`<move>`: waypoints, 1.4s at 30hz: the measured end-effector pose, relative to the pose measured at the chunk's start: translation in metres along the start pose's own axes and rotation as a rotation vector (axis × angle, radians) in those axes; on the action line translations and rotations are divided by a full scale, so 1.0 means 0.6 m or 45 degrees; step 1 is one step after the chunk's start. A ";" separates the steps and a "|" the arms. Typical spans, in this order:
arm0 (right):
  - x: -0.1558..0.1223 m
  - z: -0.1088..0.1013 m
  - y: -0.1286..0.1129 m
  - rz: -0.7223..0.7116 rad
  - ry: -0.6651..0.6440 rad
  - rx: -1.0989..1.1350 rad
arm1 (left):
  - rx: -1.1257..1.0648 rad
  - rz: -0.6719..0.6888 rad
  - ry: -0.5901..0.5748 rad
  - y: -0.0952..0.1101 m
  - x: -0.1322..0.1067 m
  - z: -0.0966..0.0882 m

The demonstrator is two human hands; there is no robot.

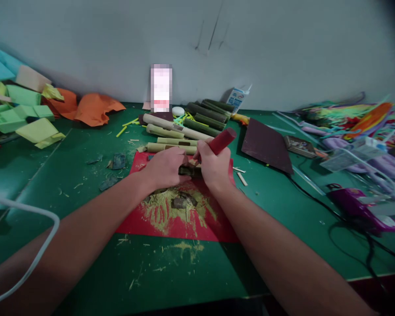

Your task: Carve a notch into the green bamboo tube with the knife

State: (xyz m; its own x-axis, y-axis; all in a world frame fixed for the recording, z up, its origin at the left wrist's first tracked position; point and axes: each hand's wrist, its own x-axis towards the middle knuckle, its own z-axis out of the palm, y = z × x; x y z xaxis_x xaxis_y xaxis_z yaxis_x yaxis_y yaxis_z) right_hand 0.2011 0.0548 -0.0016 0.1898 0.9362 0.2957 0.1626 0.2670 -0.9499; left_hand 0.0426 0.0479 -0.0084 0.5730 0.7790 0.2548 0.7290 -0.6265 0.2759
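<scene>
My left hand (166,169) presses a dark green bamboo tube (195,171) over a red sheet (181,230), its fingers closed around the tube's left part. In my right hand (214,166) is a tool with a thick red handle (224,139) that slants up to the right. Its working end meets the tube between my hands and is mostly covered by fingers, so its kind does not show. Yellowish shavings and dust (163,215) cover the sheet, with a dark bark-like chip (178,202) among them. Behind my hands lie pale bamboo tubes (171,149) with slots cut in them.
More green bamboo tubes (210,112) are stacked near the wall, beside a lit phone (161,87). Coloured paper (29,116) piles up at left. At right are a dark board (266,145), a purple device (358,208) with cables and heaped craft strips (358,120). A white cable (49,215) crosses my left forearm.
</scene>
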 end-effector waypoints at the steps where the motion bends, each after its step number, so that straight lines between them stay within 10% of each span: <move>1: 0.000 0.000 0.000 -0.003 0.001 -0.001 | -0.003 0.003 0.001 0.000 0.000 0.000; 17: 0.000 0.005 -0.008 -0.241 0.300 0.355 | 0.150 0.015 0.349 0.000 -0.002 -0.006; 42: 0.000 -0.003 0.017 -0.187 0.072 0.155 | 0.191 0.069 0.142 0.013 -0.001 -0.004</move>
State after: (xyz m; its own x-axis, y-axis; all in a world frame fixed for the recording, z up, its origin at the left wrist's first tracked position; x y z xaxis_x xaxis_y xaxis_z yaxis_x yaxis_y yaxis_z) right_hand 0.2045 0.0571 -0.0113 0.2271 0.8718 0.4340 0.0748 0.4287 -0.9003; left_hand 0.0470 0.0424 -0.0041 0.5736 0.7312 0.3692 0.7507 -0.6496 0.1202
